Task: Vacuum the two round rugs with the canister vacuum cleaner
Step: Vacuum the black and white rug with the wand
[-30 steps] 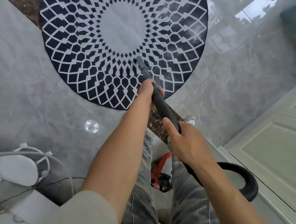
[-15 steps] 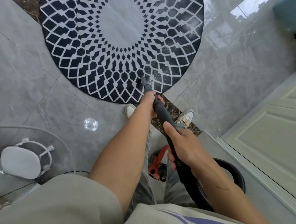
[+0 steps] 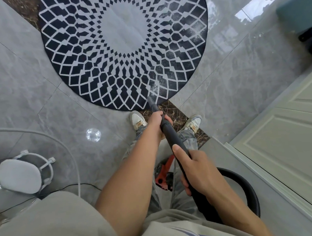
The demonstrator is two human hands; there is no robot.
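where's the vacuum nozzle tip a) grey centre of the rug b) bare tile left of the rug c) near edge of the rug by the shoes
c: the nozzle tip is at the round rug's near rim, just ahead of the left shoe, with left hand and right hand gripping the vacuum wand

The round black-and-white patterned rug [image 3: 125,46] lies on the grey tiled floor [image 3: 22,89]. The black vacuum wand [image 3: 168,133] touches the rug's near edge, and a white padded chair [image 3: 18,176] stands near left.
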